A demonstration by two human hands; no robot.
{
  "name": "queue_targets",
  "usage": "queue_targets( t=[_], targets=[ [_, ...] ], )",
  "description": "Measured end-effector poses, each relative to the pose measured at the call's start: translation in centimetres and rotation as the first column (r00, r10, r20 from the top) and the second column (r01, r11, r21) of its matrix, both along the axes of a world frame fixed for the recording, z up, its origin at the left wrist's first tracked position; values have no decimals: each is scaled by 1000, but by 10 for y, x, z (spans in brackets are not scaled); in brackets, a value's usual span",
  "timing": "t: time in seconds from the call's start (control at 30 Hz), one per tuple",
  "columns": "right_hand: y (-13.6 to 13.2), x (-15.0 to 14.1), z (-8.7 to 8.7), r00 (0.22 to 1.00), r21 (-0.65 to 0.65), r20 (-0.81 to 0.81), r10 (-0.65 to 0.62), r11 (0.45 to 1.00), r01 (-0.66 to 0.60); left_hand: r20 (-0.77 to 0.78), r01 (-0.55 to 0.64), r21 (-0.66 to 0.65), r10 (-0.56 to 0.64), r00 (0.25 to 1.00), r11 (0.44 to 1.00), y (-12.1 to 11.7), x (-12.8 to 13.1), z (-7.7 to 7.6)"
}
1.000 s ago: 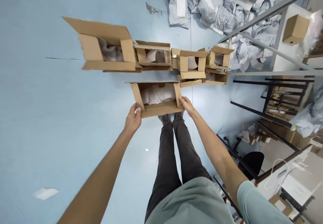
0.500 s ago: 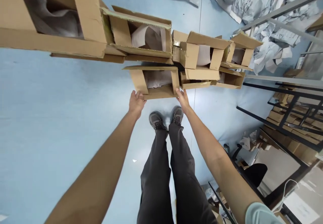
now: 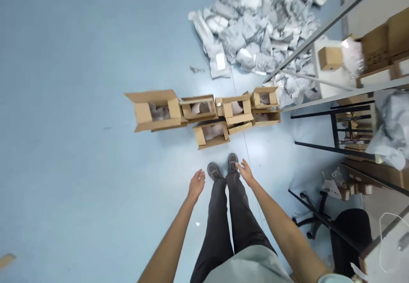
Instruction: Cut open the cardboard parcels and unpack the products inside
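My left hand [image 3: 197, 184] hangs over the blue floor, empty, its fingers loosely apart. Over my right shoe, my right hand [image 3: 244, 172] is empty too, thumb and fingers apart. The nearest thing ahead of both is an open cardboard box [image 3: 200, 136] with greyish packing material [image 3: 213, 132] inside. Behind it runs a row of open cartons: a larger box [image 3: 142, 112] at the left, a narrower box [image 3: 186, 109] beside it, then a box [image 3: 228, 109] and a small box [image 3: 257, 98] to the right. Neither hand touches a box.
Grey plastic mailing bags [image 3: 246, 36] lie heaped on the floor beyond the boxes. A metal rack [image 3: 332, 91] and shelving with cartons stand at the right. A black office chair [image 3: 351, 227] is at the lower right, beside a white table [image 3: 388, 249].
Both hands have let go of the nearest box and drawn back towards my body. My view has risen, so the boxes look smaller and more of the bag heap shows.
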State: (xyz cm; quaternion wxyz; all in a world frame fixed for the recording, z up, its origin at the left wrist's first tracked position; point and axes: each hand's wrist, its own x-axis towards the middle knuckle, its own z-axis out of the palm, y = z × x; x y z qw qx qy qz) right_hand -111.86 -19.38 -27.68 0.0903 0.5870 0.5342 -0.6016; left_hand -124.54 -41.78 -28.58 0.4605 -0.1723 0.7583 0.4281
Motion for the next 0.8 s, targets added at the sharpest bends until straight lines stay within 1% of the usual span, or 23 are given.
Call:
queue_targets(
  t=[0.1, 0.2, 0.27, 0.37, 0.43, 0.5, 0.57, 0.63, 0.7, 0.73, 0.8],
  targets=[
    [-8, 27, 76, 996, 46, 46, -72, 996, 70, 19, 13, -6, -13, 1000, 1000, -8, 3, 78],
    [-15, 57, 147, 991, 96, -11, -135, 986, 136, -17, 25, 55, -24, 1000, 998, -14, 8, 152],
    [-18, 78, 189, 979, 145, -100, -178, 971, 191, -51, 30, 118, -25, 998, 993, -17, 16, 195],
    [-22, 107, 241, 939, 192, -244, -243, 937, 292, -91, 22, 226, -1, 996, 974, -20, 34, 248],
    [-27, 122, 269, 908, 174, -311, -280, 923, 344, -112, 20, 288, 13, 994, 957, -21, 51, 277],
    [-35, 135, 292, 874, 130, -378, -306, 917, 377, -138, 30, 347, 19, 990, 937, -23, 70, 302],
    [-46, 149, 313, 832, 86, -456, -316, 915, 394, -164, 43, 413, 28, 986, 909, -25, 94, 323],
    [-59, 169, 331, 785, 57, -542, -299, 919, 390, -190, 55, 460, 38, 981, 886, -25, 122, 341],
    [-74, 200, 347, 733, 47, -627, -264, 926, 374, -207, 76, 474, 28, 978, 877, -24, 156, 355],
    [-83, 221, 355, 705, 44, -665, -245, 930, 365, -213, 95, 474, 9, 977, 875, -23, 175, 362],
    [-102, 272, 368, 654, 38, -725, -218, 935, 354, -221, 161, 472, -60, 973, 867, -19, 220, 375]
  ],
)
